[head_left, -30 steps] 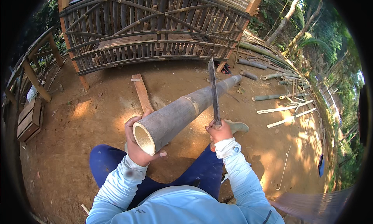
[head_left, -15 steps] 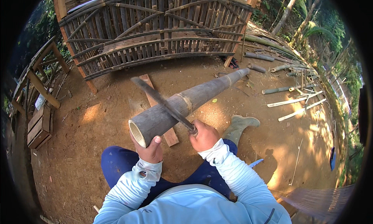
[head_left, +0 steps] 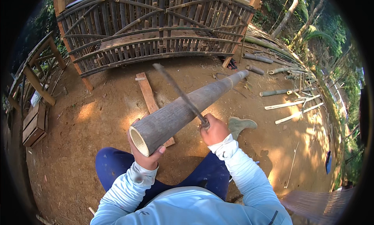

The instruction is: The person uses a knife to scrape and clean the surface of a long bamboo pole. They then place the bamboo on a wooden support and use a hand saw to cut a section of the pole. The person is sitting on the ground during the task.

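Left fingers (head_left: 161, 150) around a thick grey-brown bamboo pole (head_left: 175, 114), hollow, pale inside

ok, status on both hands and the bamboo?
Left hand cradling bamboo pole by its open near end. Right hand gripping machete, slanted across pole in view. Wooden plank on ground below.

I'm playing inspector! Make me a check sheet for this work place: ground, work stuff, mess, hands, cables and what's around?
Surface: brown dirt ground, with sunny patches.
Job's things: bamboo pole, slanting, open end nearest; long knife, blurred, crossing it in view; touching or not, cannot tell.
Clutter: wooden plank, cut bamboo, pale strips.
Hands: left hand holds the pole near its open end; right hand has its fingers around the knife's handle.
Cables: nothing seen.
Surroundings: slatted bamboo structure, wooden crate, trees.
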